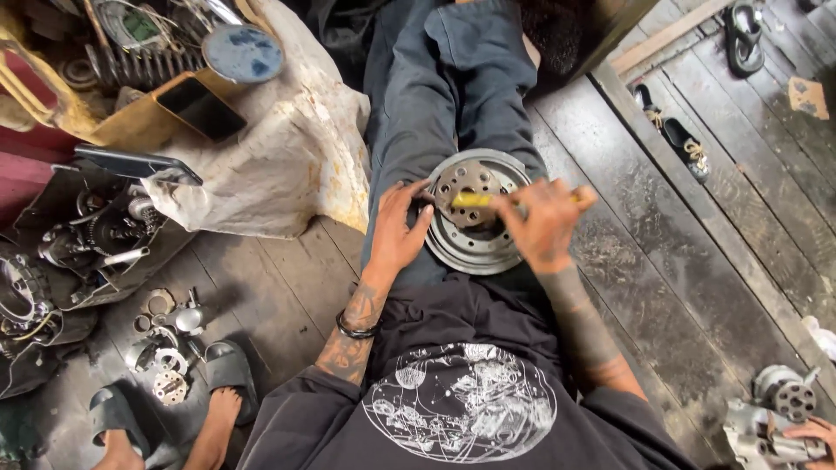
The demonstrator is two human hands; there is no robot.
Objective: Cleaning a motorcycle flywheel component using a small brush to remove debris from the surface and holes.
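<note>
A round grey metal drum (pixel 461 248) with a holed plate in its centre rests on my lap, on dark trousers. My left hand (pixel 396 228) steadies the drum's left rim, fingers spread against it. My right hand (pixel 544 224) is closed on a yellow-handled tool (pixel 475 199) that lies across the holed plate, its tip pointing toward my left hand. A black bracelet (pixel 357 329) circles my left wrist.
Engine parts (pixel 96 235) and small metal pieces (pixel 165 339) lie on the wooden floor at left, beside a white sack (pixel 287 148) and a phone (pixel 139 163). Another person's sandalled feet (pixel 218 392) are at bottom left. Another person's hand (pixel 814 431) holds metal parts at bottom right. Shoes (pixel 684 144) lie at right.
</note>
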